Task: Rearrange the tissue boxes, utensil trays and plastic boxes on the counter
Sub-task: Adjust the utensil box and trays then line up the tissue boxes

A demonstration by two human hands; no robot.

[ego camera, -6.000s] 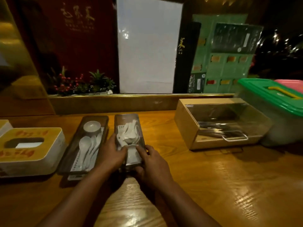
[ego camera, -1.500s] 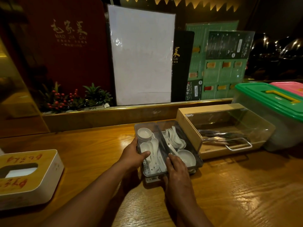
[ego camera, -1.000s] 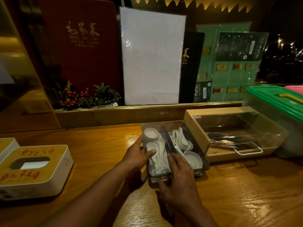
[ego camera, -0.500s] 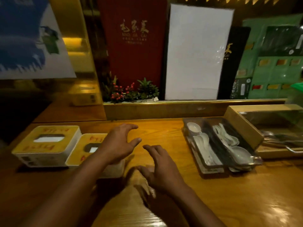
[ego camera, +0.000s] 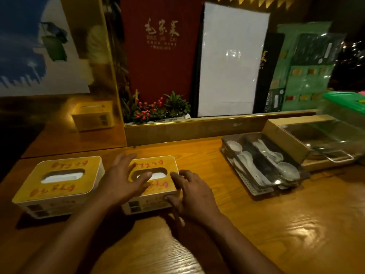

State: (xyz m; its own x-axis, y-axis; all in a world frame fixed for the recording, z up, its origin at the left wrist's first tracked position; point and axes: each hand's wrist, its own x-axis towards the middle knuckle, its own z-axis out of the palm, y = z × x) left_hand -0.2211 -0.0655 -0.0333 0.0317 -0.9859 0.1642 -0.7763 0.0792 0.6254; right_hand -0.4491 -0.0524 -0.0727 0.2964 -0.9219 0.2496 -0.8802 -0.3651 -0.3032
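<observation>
Two yellow-topped white tissue boxes stand side by side at the left of the wooden counter (ego camera: 266, 224). My left hand (ego camera: 122, 180) lies palm down, fingers spread, on the top of the right tissue box (ego camera: 158, 163). My right hand (ego camera: 193, 196) grips that box's front right corner, fingers on the top edge and thumb on the front face. The left tissue box (ego camera: 59, 175) is untouched. Two clear utensil trays with white spoons, one (ego camera: 245, 167) beside the other (ego camera: 276, 157), sit together to the right.
A wooden box with a clear lid (ego camera: 308, 139) stands right of the trays, and a green-lidded plastic box (ego camera: 343, 103) behind it. Upright menus and a small plant with red berries (ego camera: 154, 109) line the ledge at the back. A mirrored panel closes the left.
My hands let go of the two utensil trays beside the wooden box and moved left across the counter. They now rest on the right tissue box.
</observation>
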